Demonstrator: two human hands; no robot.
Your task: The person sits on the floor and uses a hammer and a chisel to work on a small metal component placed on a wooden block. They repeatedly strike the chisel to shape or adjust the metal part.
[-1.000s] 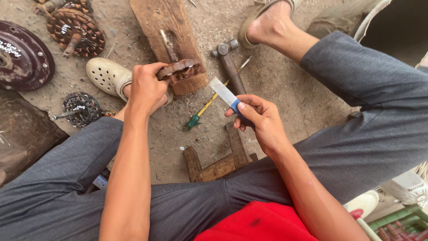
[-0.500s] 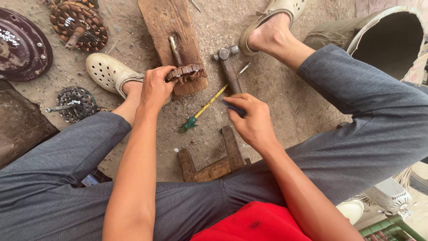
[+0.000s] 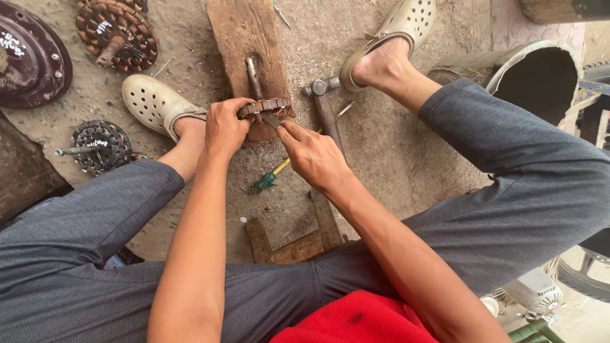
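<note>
Nearest the camera, a red garment (image 3: 356,321) sits at the bottom edge, with grey trousers (image 3: 95,254) spreading to both sides. Just above, centre frame, a wooden frame piece (image 3: 289,244) lies on the dirt floor (image 3: 394,146), beside a green-handled screwdriver (image 3: 270,178). The right hand (image 3: 311,152), centre, has its fingers pinched shut on a small flat blade (image 3: 272,120), its tip touching the ring. The left hand (image 3: 223,127), just left, has its fingers closed around a rusty toothed metal ring (image 3: 265,107). The ring rests on the lower end of a wooden block (image 3: 244,38), upper centre. A hammer (image 3: 324,105) lies just right of the block. Cream clogs (image 3: 152,101) cover both feet. Upper left hold copper-wound motor cores (image 3: 114,28) and a dark round cover (image 3: 28,57).
</note>
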